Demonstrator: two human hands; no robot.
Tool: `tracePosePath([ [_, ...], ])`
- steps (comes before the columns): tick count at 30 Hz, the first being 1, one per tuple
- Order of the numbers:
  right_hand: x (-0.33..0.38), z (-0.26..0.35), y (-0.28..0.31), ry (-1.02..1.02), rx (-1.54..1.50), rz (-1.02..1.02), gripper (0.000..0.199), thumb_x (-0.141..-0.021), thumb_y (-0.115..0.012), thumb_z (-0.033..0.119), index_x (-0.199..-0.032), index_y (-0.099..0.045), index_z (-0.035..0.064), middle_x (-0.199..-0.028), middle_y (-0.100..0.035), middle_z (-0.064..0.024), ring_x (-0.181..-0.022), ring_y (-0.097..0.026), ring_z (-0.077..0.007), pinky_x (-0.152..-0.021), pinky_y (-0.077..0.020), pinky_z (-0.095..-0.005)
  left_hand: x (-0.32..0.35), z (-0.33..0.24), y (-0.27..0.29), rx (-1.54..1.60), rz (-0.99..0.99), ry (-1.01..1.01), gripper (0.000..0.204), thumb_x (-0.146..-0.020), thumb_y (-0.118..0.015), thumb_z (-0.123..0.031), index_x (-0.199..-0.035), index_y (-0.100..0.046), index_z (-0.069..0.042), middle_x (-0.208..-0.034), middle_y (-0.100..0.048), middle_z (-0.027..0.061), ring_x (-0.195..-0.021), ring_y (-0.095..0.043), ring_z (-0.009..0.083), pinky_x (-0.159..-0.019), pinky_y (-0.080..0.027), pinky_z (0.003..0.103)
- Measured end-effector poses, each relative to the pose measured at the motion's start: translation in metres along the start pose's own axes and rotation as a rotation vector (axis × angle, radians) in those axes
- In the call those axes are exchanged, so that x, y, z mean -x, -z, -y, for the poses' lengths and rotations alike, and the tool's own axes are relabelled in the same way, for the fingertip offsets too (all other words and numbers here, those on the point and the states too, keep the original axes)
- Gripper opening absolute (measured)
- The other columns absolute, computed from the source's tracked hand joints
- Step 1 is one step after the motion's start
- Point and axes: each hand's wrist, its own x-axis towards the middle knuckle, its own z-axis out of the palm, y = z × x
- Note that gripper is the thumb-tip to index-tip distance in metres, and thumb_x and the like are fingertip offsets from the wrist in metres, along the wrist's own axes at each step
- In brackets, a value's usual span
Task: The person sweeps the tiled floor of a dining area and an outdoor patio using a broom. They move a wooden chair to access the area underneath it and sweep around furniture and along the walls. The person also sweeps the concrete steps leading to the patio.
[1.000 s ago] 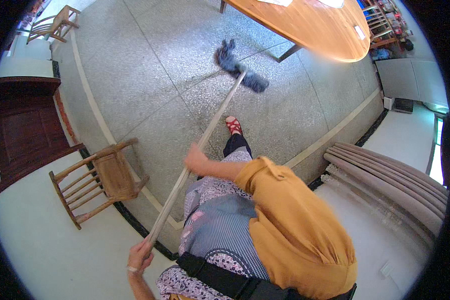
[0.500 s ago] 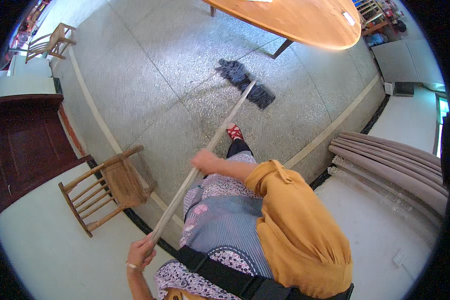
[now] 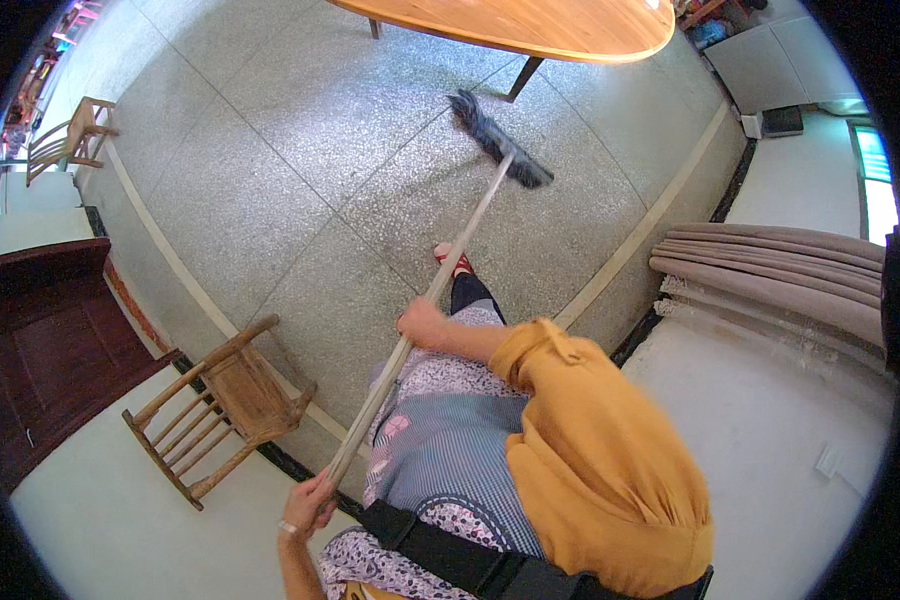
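Note:
I hold a long pale mop handle that runs slantwise from the lower left up toward the middle. My right hand is wrapped round it partway along, in front of my waist. Near the handle's upper end, by my left hip, my left hand is closed on it. At the far end a shaggy dark grey mop head lies on the speckled floor. It is ahead of my foot in a red shoe and close to a table leg.
An oval wooden table stands ahead. To my left are a low wooden chair and a dark red wooden door-like panel; another chair sits farther off. Brown folded boards or cloth lean along the right wall.
The mop head has swept to the right across the floor, relative to the table leg. Both hands keep their grip and have shifted slightly right. The view has turned a little.

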Motion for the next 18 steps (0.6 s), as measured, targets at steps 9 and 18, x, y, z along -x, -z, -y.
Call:
tracePosePath([
  [9, 0.015, 0.100, 0.010, 0.105, -0.290, -0.074, 0.011, -0.065, -0.059, 0.017, -0.073, -0.063, 0.0108, -0.064, -0.061, -0.0107, -0.062, -0.060, -0.0265, -0.062, -0.0397, -0.0411, 0.067, 0.009, 0.077, -0.070, -0.048, -0.013, 0.037, -0.082, -0.058, -0.016, -0.115, -0.053, -0.001, -0.054, -0.043, -0.0008, -0.037, -0.036, 0.0060, -0.030, -0.023, 0.020],
  [18, 0.056, -0.014, -0.027, -0.254, -0.316, -0.381, 0.016, -0.069, -0.057, 0.016, -0.084, -0.061, 0.0116, -0.086, -0.050, -0.0141, -0.095, -0.045, -0.0313, -0.089, -0.0304, -0.0501, -0.020, -0.026, -0.033, -0.149, 0.038, -0.078, 0.020, -0.083, -0.056, -0.027, -0.081, -0.056, -0.007, -0.053, -0.045, -0.0003, -0.034, -0.031, 0.0053, -0.031, -0.020, 0.019],
])
